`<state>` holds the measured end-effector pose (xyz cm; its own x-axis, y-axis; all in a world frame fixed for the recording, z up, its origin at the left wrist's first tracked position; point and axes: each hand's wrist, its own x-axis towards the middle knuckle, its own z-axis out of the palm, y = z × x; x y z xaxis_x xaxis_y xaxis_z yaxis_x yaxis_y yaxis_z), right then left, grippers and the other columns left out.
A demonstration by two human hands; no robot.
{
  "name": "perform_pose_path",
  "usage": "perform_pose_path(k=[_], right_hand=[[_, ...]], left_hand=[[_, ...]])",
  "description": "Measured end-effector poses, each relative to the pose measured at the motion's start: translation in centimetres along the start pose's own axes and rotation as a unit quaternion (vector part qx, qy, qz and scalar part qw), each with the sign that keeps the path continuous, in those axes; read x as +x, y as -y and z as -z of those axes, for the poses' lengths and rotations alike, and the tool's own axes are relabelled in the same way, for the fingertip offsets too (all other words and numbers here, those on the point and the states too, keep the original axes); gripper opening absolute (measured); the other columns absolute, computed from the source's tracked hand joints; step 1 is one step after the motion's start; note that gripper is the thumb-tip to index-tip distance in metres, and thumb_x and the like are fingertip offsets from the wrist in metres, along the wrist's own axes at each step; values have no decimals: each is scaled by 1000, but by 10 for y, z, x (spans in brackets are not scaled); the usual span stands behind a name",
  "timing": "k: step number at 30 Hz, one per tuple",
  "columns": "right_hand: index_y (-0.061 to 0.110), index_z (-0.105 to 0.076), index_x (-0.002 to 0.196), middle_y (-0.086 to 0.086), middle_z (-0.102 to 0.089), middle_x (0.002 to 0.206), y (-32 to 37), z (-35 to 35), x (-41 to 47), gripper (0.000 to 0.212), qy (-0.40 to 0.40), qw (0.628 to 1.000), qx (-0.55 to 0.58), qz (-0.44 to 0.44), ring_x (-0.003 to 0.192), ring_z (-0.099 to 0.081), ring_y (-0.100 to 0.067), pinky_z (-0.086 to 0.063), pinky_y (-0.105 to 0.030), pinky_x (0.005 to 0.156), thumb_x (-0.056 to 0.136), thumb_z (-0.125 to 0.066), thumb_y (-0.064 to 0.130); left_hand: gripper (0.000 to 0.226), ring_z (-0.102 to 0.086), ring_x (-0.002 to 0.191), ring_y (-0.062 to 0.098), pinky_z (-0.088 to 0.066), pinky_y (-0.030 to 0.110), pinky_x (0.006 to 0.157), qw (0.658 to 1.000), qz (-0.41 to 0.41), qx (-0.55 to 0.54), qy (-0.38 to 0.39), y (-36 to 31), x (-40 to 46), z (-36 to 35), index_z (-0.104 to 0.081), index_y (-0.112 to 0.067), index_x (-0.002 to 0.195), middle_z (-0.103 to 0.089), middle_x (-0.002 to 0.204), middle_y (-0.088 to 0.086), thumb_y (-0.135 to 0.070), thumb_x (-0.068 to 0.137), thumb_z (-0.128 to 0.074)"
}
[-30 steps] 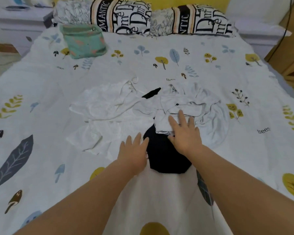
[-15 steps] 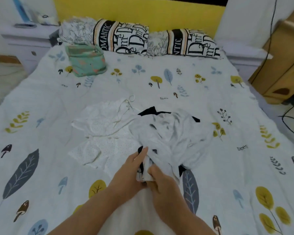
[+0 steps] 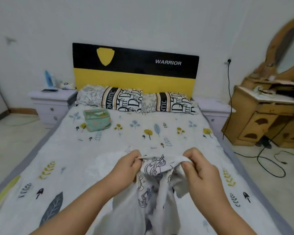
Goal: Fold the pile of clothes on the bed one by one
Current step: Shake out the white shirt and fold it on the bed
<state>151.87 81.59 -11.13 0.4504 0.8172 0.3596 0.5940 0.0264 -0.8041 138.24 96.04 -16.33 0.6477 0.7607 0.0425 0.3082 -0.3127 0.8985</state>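
**White printed garment lifted off the bed**

Since half a second ago, both hands have risen from the pile and now hold the white garment (image 3: 153, 180) up in the air above the bed (image 3: 95, 150); the view has tilted up to the headboard (image 3: 136, 72).

Head view: the left hand (image 3: 127, 168) pinches the top edge of the garment with curled fingers (image 3: 136, 157). The right hand (image 3: 199, 168) grips the same edge, fingers closed around the cloth. The garment hangs down between the forearms, its line-drawn print facing the camera. A green folded piece (image 3: 97, 120) lies near the pillows (image 3: 136, 101).
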Motion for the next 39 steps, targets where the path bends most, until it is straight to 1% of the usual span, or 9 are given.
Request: perform_pose_path(k=[5, 7, 10, 14, 19, 23, 29, 33, 39], right_hand=[[21, -51, 70, 6, -45, 54, 54, 38, -2, 24, -5, 999, -23, -37, 51, -39, -6, -29, -19, 49, 92, -52, 11], [28, -55, 89, 12, -55, 72, 88, 40, -11, 6, 39, 997, 32, -58, 60, -49, 2, -37, -13, 57, 89, -57, 23], [41, -43, 119, 23, -48, 116, 129, 36, -23, 50, 107, 992, 49, -46, 106, -46, 8, -40, -23, 90, 77, -70, 38], [23, -63, 95, 3, -66, 91, 171, 35, -31, 21, 26, 998, 55, -9, 89, -61, -13, -47, -27, 72, 80, -62, 8], [23, -65, 96, 14, -68, 89, 230, 59, -33, 42, -43, 988, 138, 48, 78, -61, 7, -48, -10, 66, 81, -46, -13], [19, -65, 81, 3, -67, 80, 269, 71, -35, 43, -31, 978, 188, 80, 76, -61, -11, -49, -28, 71, 81, -40, -16], [14, -61, 75, 4, -65, 68, 299, 96, -45, 43, -28, 972, 216, 92, 72, -59, -14, -51, -25, 67, 82, -35, -18], [25, -69, 64, 7, -68, 67, 312, 121, -58, 58, -13, 976, 187, 111, 70, -64, -9, -53, -26, 68, 84, -37, -18], [21, -67, 84, 7, -73, 75, 287, 173, -89, 47, -39, 994, 87, 53, 78, -69, -10, -57, -26, 65, 86, -40, -17]], left_hand=[[23, -35, 36, 8, -30, 18, 36, 993, -37, -111, 12, -113, -32, 53, -46, -13, 79, -38, 46, -5, -13, 100, -36], [23, -35, 37, 6, -30, 17, 37, 989, -73, -120, 32, -151, -50, 65, -46, -14, 79, -40, 45, -9, -13, 100, -36], [24, -34, 40, 5, -27, 18, 41, 982, -134, -128, 38, -203, -79, 81, -46, -13, 78, -41, 48, -9, -10, 99, -36], [21, -37, 43, 8, -28, 21, 45, 976, -182, -118, 20, -242, -116, 106, -46, -11, 80, -42, 58, 2, -11, 99, -37], [9, -42, 66, 19, -34, 25, 59, 982, -145, -119, -37, -230, -154, 131, -50, -16, 86, -47, 73, 3, -19, 94, -50], [39, -53, 96, 0, -45, 13, 77, 993, -75, -50, 78, -208, -175, 126, -42, -34, 118, -54, 108, -9, -36, 85, -63], [59, -52, 119, 11, -44, 36, 102, 990, -9, -13, 141, -181, -190, 117, -44, -45, 127, -55, 129, -4, -41, 75, -72], [30, -61, 110, 14, -46, 35, 99, 982, -25, -84, 167, -184, -202, 99, -60, -19, 118, -66, 117, 1, -16, 89, -60], [15, -49, 69, 18, -36, 28, 58, 988, -33, -140, -52, -206, -208, 142, -56, -12, 86, -57, 78, 7, -3, 91, -45]])
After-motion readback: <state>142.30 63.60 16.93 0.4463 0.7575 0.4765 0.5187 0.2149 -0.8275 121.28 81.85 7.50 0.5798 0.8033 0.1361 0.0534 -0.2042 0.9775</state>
